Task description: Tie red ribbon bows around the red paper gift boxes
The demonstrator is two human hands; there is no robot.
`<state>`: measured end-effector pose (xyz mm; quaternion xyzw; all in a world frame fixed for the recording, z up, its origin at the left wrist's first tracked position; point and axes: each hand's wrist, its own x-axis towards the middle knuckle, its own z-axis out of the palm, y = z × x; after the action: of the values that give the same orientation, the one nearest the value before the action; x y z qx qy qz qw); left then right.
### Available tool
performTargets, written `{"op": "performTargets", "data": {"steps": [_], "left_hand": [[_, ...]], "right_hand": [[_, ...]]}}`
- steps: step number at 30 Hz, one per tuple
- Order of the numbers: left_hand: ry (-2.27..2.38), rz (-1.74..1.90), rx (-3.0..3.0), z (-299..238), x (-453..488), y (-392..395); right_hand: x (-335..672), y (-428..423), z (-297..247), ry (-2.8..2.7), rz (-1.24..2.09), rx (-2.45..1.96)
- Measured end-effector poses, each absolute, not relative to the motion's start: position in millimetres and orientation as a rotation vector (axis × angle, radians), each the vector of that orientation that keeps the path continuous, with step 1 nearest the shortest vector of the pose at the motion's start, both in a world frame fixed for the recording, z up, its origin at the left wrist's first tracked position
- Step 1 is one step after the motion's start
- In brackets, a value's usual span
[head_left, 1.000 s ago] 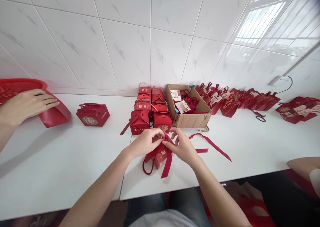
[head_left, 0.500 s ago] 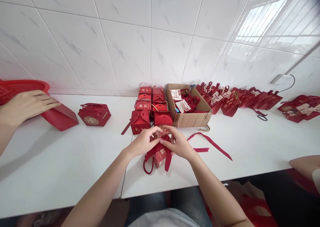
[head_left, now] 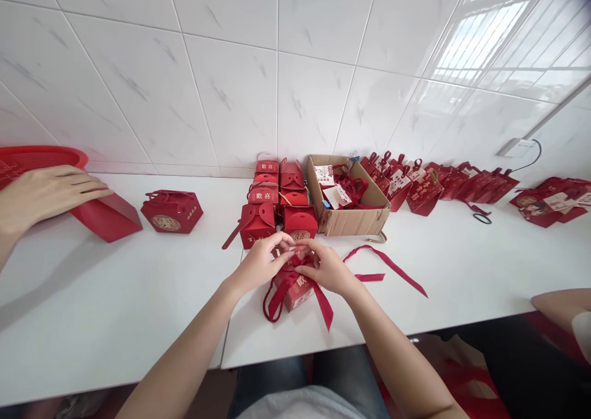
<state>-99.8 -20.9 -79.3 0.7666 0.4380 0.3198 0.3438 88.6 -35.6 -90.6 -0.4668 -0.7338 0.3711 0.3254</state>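
Note:
A small red gift box (head_left: 299, 295) with pale lettering sits on the table in front of me. Across its top is a dark red ribbon (head_left: 325, 308) in a bow, its two tails hanging down the front. My left hand (head_left: 264, 264) curls over the bow from the left, thumb and fingers pinching the ribbon. From the right, my right hand (head_left: 330, 268) grips the bow's other side, thumb on the knot. The fingertips of both hands meet over the box and partly hide the bow. A twisted red cord handle (head_left: 266, 308) loops out at the box's left.
Behind stand several red boxes (head_left: 257, 223) and a cardboard box (head_left: 355, 222) of ribbons and cards. Loose ribbon (head_left: 397, 265) lies right. At left are a red box (head_left: 172, 213), another person's hand (head_left: 55, 194) on a red carton, and a red basket (head_left: 69, 154). Red bags (head_left: 422, 194) line the wall.
The bow's tails have spread apart, the right one swinging outward to the right. My right hand has shifted slightly, its thumb now lower on the knot.

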Motion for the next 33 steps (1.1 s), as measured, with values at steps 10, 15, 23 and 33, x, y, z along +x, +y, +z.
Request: {"op": "performTargets", "data": {"steps": [10, 15, 23, 33], "left_hand": [[1.244, 0.759, 2.023, -83.0, -100.2, -25.0], [1.265, 0.746, 2.029, -81.6, -97.9, -26.7], [1.271, 0.812, 2.063, -85.9, -94.0, -31.0], [1.281, 0.865, 2.127, -93.4, -101.3, -35.0]], "right_hand": [[112.3, -38.7, -94.8, -1.992, 0.811, -1.202], [110.2, -37.9, -97.3, -1.977, 0.744, -1.152], [95.7, -41.8, -93.1, -1.802, 0.843, -1.207], [106.7, -45.1, -102.0, -1.694, 0.915, -1.236]]}}
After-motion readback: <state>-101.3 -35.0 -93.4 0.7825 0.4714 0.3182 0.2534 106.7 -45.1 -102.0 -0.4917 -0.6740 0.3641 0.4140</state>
